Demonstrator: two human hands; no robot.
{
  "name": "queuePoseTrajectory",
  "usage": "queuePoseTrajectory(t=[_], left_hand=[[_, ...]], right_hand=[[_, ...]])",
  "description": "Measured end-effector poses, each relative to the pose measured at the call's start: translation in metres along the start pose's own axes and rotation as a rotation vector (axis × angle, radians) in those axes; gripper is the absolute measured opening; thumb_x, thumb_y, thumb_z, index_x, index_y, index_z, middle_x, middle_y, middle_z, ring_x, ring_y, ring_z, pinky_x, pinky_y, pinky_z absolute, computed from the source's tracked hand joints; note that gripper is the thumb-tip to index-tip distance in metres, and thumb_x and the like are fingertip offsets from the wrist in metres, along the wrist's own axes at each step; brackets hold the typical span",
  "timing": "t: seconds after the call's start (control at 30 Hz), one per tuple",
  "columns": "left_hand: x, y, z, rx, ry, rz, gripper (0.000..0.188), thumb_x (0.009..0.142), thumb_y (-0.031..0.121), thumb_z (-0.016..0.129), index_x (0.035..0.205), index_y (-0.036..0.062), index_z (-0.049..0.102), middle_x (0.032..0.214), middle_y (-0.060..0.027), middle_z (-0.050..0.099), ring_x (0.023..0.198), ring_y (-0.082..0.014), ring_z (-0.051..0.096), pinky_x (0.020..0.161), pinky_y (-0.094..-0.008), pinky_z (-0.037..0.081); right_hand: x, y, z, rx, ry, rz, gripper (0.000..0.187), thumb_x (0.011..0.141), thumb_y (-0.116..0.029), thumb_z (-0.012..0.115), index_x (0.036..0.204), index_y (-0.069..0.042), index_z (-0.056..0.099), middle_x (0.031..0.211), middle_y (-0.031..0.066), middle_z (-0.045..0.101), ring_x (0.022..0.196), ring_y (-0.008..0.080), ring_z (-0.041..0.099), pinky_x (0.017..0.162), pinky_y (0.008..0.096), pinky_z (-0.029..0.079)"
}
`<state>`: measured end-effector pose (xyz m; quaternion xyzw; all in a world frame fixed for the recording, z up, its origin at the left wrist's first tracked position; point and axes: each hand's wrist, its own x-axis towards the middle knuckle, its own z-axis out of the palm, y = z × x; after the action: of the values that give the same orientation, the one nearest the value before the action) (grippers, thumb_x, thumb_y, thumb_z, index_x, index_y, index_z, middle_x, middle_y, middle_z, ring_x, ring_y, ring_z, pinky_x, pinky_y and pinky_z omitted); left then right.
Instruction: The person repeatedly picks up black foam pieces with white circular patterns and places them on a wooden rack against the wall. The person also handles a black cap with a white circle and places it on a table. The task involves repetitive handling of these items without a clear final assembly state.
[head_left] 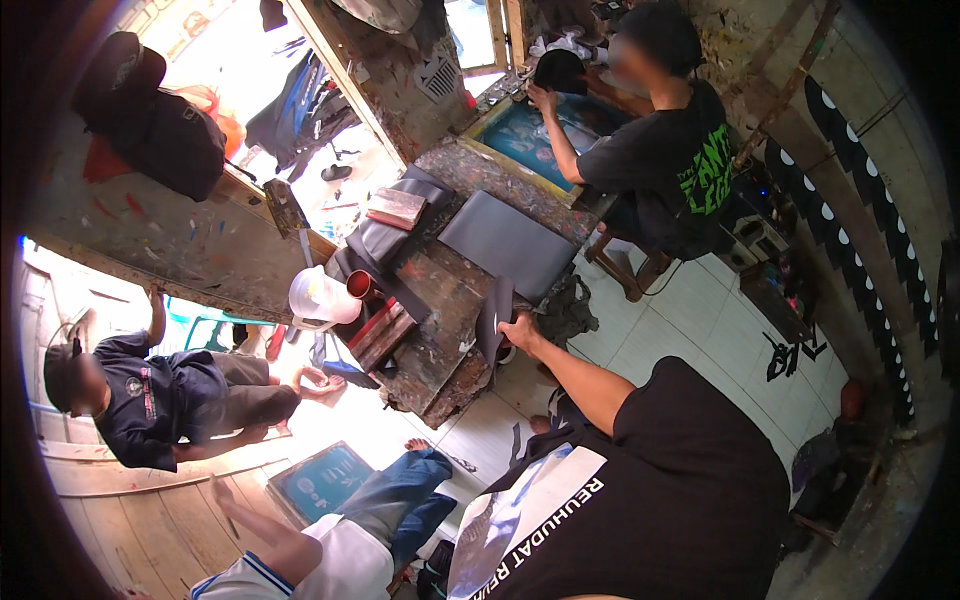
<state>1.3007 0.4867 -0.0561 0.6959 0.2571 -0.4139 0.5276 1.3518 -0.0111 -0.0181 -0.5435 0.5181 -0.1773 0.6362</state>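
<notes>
My right hand (pixel 518 331) comes in from the lower right on a bare forearm. Its fingers are closed on the edge of a narrow dark sheet (pixel 492 318), which stands tilted at the side of a paint-stained worktable (pixel 440 375). My left hand does not show. Beyond the held sheet, a large dark grey sheet (pixel 510 245) lies flat on the table. To its left are a wooden-handled block (pixel 396 208), a red-brown cup (pixel 362 285), a white plastic container (pixel 322 298) and a red-edged wooden block (pixel 383 336).
A co-worker (pixel 655 150) leans over a blue-green screen frame (pixel 545 140) at the far end. Another person (pixel 180 395) sits at left; someone's legs (pixel 400 500) stretch beside a second screen frame (pixel 322 482) at lower left. Black cloth (pixel 570 308) hangs at the table's side.
</notes>
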Motion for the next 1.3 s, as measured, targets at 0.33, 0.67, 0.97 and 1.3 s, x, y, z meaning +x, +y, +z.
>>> queuePoseTrajectory(t=[0.33, 0.67, 0.97, 1.3], left_hand=[[-0.025, 0.094, 0.041, 0.056, -0.072, 0.184, 0.022, 0.091, 0.017, 0.048, 0.104, -0.0007, 0.05, 0.095, -0.0123, 0.063, 0.068, -0.0229, 0.064, 0.057, -0.03, 0.053], [-0.06, 0.256, 0.167, -0.196, -0.427, 0.609, 0.037, 0.093, 0.032, 0.046, 0.117, 0.004, 0.048, 0.117, -0.0095, 0.055, 0.104, -0.0209, 0.055, 0.087, -0.0328, 0.044], [-0.098, 0.269, 0.198, -0.849, -1.152, 0.085, 0.031, 0.095, 0.029, 0.043, 0.103, 0.0047, 0.059, 0.099, -0.0026, 0.064, 0.093, -0.0108, 0.06, 0.085, -0.027, 0.047], [-0.14, 0.246, 0.238, -0.473, -0.634, 0.439, 0.026, 0.094, 0.014, 0.044, 0.11, -0.0038, 0.051, 0.11, -0.0103, 0.058, 0.101, -0.0174, 0.056, 0.091, -0.028, 0.043]], right_hand=[[-0.056, -0.112, -0.014, -0.486, 0.056, -0.414, 0.034, 0.075, -0.018, 0.057, 0.096, 0.008, 0.052, 0.089, 0.0284, 0.059, 0.085, 0.0417, 0.058, 0.074, 0.0449, 0.046], [-0.16, -0.192, -0.065, -0.057, -0.328, -0.511, 0.008, 0.085, -0.003, 0.054, 0.092, 0.0, 0.051, 0.067, -0.0047, 0.048, 0.057, 0.0022, 0.039, 0.05, 0.0223, 0.032], [-0.16, -0.157, -0.103, 0.082, -0.251, -0.433, 0.018, 0.083, -0.005, 0.054, 0.099, 0.004, 0.055, 0.075, 0.0019, 0.06, 0.064, 0.0044, 0.051, 0.057, 0.0221, 0.042], [-0.112, -0.118, -0.127, -0.141, -0.231, -0.447, 0.029, 0.08, -0.011, 0.06, 0.102, 0.007, 0.055, 0.07, 0.0056, 0.057, 0.06, 0.0078, 0.049, 0.056, 0.0264, 0.042]])
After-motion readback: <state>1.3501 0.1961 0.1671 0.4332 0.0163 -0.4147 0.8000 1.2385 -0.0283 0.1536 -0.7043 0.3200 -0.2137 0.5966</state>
